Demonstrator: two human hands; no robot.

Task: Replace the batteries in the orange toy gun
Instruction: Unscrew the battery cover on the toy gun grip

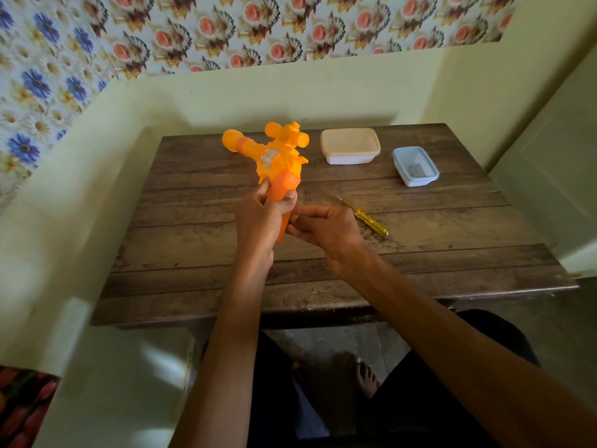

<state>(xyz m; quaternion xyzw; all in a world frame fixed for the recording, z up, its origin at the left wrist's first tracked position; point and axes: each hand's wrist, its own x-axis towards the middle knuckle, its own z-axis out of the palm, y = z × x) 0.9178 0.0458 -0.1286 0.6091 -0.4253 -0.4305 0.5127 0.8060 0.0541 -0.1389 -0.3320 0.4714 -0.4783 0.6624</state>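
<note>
The orange toy gun (277,156) is held above the middle of the wooden table (193,253), with its barrel pointing away to the left and its darker orange grip toward me. My left hand (258,218) is wrapped around the grip. My right hand (323,226) pinches the lower end of the grip with its fingertips. Whether the battery cover is on or off is hidden by my fingers. A yellow-handled screwdriver (365,218) lies on the table just right of my right hand.
A white lidded plastic box (350,145) stands at the back of the table. A smaller blue-rimmed box (415,166) with something dark inside sits to its right. Walls close in on the left and back. My legs and a bare foot (365,376) are under the table.
</note>
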